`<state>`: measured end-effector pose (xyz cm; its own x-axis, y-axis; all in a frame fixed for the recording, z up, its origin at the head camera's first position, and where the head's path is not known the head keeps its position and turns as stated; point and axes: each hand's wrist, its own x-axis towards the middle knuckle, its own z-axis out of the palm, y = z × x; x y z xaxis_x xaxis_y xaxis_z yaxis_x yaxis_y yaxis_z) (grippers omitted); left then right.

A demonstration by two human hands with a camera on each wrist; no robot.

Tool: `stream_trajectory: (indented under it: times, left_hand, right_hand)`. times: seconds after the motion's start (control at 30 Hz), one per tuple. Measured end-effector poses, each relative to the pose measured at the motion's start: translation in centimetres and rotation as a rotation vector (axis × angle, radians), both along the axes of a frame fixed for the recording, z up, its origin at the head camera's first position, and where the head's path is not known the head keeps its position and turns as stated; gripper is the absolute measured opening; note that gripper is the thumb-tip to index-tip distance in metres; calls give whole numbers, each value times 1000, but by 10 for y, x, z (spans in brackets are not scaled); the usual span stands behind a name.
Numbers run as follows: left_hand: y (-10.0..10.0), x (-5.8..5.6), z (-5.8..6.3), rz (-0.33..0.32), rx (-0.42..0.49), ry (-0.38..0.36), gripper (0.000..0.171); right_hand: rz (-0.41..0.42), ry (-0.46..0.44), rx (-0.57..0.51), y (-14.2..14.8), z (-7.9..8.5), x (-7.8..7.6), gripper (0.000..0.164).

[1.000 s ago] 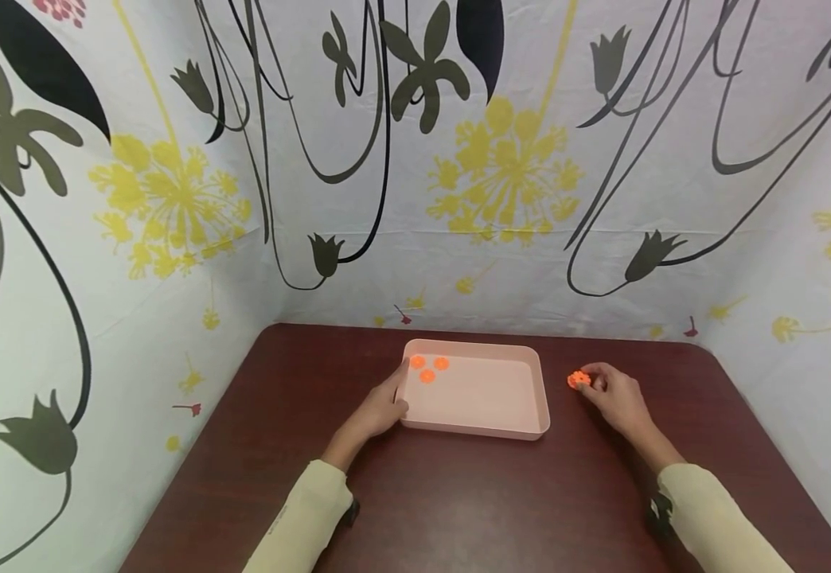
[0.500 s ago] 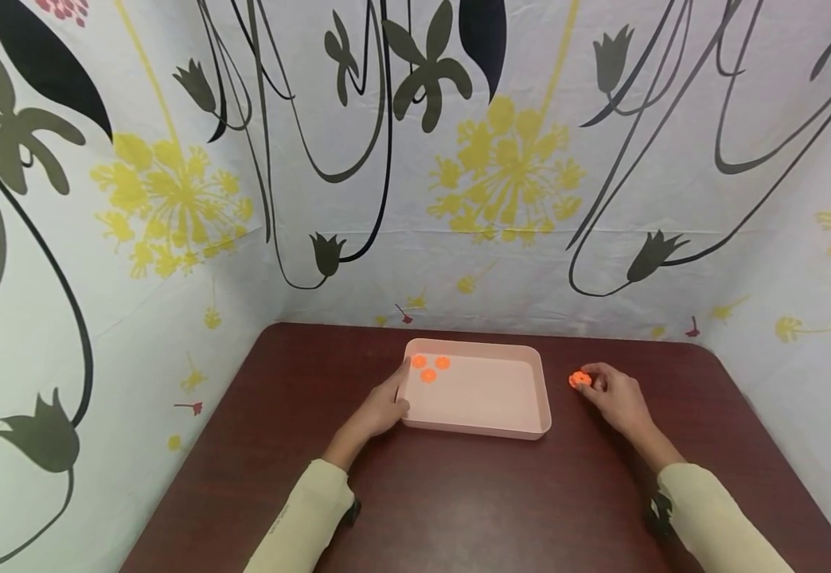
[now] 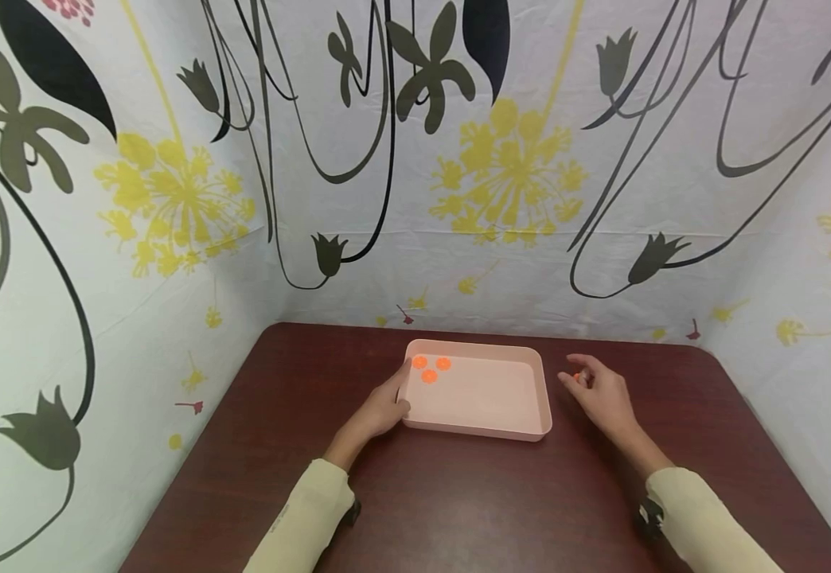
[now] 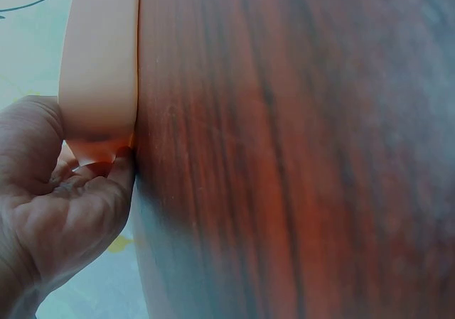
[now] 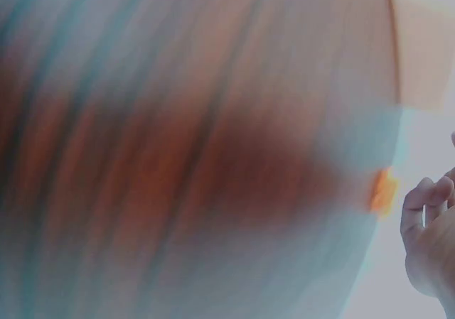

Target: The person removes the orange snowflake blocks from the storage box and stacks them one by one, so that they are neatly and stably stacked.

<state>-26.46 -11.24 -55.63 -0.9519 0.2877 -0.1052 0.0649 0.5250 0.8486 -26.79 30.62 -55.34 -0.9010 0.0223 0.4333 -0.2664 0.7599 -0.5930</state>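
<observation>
A shallow pale-pink tray (image 3: 490, 398) lies on the table in the head view. My left hand (image 3: 380, 407) grips its left side, thumb at the near-left corner; the left wrist view shows the hand (image 4: 67, 191) at the tray's wall (image 4: 99, 56). Three small flat orange pieces, one an orange disc (image 3: 443, 364), lie in the tray's back left corner. Right of the tray, my right hand (image 3: 602, 398) has thumb and index finger spread apart. Partly hidden behind its fingers is an orange scalloped piece (image 3: 577, 377). The right wrist view shows this orange piece (image 5: 384, 192) on the table, apart from the hand (image 5: 430, 241).
The dark red-brown table (image 3: 487, 509) extends around the tray. A white cloth (image 3: 516, 278) with printed flowers hangs behind the table and along both sides.
My right hand has let go of the orange scalloped piece; its thumb and index finger have parted and the hand has shifted slightly left. The left hand and the tray stay put.
</observation>
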Motion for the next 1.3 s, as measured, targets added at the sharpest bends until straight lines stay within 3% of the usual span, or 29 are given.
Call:
stream_trajectory:
  times: [0.33, 0.6, 0.9, 1.1, 1.2, 1.3]
  left_hand:
    - [0, 1, 1, 0, -12, -5, 91]
    - [1, 3, 3, 11, -5, -5, 90]
    - [1, 2, 3, 8, -20, -7, 90]
    - [2, 2, 3, 29, -46, -22, 88]
    - [2, 1, 3, 35, -76, -20, 90]
    - [0, -1, 3, 26, -102, -16, 91]
  right_hand:
    - [112, 51, -68, -53, 19, -3, 35]
    - [204, -4, -80, -81, 19, -5, 39]
    - [271, 14, -91, -110, 20, -14, 43]
    - [312, -64, -112, -136, 13, -13, 45]
    - [302, -116, -78, -149, 8, -11, 45]
    - [350, -152, -52, -159, 2, -12, 47]
